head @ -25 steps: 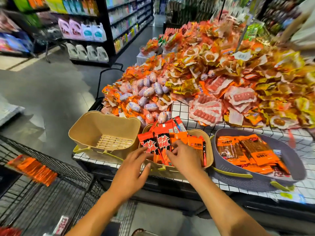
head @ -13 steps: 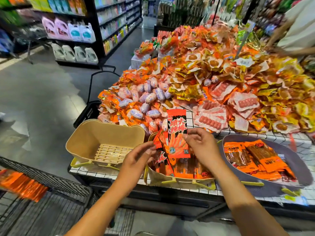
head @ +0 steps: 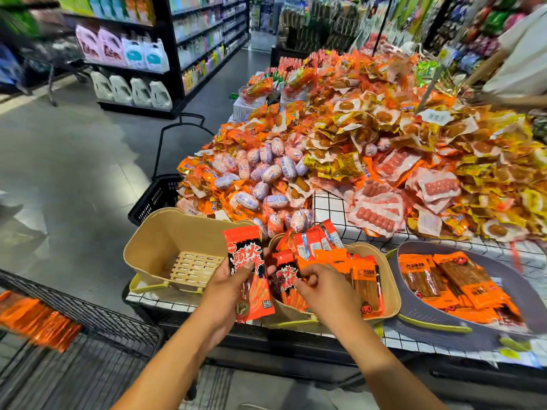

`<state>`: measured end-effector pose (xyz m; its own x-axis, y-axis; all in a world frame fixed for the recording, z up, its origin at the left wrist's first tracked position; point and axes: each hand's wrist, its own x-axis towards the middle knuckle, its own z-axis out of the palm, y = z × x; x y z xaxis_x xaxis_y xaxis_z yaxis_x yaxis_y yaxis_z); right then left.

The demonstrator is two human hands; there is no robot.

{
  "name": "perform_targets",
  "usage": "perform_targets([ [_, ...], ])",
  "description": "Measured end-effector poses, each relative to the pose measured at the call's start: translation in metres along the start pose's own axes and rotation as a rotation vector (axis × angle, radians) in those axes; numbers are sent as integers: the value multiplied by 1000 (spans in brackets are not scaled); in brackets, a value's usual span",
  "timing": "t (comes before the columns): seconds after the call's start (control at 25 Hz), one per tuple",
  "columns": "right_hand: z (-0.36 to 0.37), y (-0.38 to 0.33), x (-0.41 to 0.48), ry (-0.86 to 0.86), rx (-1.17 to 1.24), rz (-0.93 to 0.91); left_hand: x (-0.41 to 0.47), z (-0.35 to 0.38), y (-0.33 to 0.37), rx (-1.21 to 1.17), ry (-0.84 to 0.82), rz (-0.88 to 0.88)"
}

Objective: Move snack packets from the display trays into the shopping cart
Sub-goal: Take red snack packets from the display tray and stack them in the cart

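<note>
Over the left rim of the middle tray (head: 391,291), the left hand (head: 228,291) grips a red and black packet (head: 257,297) upright, thumb pressed across its front. Big white Chinese characters run down the packet, but the thumb covers the lower ones, so the full name cannot be read. Inside that tray the right hand (head: 322,288) pinches the top of a second packet (head: 284,275) with the same print, lying among orange packets (head: 367,279) whose small labels are too fine to read.

Left of the tray sits an empty tray (head: 165,238). Right of it a grey tray (head: 521,276) holds larger orange packets (head: 461,279), its far end cut off by the frame. Behind the middle tray a heap of snacks (head: 355,143) covers the bench (head: 328,208), and a white sign (head: 436,116) on the heap is blurred. Lower left of the tray, the shopping cart (head: 103,327) holds a blurred orange bundle (head: 38,324).
</note>
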<state>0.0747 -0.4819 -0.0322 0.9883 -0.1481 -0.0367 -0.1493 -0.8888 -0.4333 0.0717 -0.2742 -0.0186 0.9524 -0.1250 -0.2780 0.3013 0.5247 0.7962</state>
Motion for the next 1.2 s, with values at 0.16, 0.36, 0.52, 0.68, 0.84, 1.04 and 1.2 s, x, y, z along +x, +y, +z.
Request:
perform_targets([
  [0.16, 11, 7, 3, -17, 21, -4, -1, -3, 1, -21, 14, -15],
  [0.36, -44, 22, 23, 129, 453, 75, 2, -3, 5, -20, 42, -38],
  [0.52, -60, -18, 17, -5, 782, 77, 4, 10, 11, -100, 4, -124],
  [0.68, -25, -61, -10, -239, 734, 25, 4, 22, 10, -74, -30, -124],
  [0.84, -32, -42, 20, -29, 548, -29, 7, 14, 6, -6, 22, -79],
  [1.04, -32, 39, 118, 20, -95, 44, 6, 11, 9, -39, 40, -110],
  [1.2, -32, 49, 131, 58, -8, 43, 7, 10, 11, -15, 34, -96],
])
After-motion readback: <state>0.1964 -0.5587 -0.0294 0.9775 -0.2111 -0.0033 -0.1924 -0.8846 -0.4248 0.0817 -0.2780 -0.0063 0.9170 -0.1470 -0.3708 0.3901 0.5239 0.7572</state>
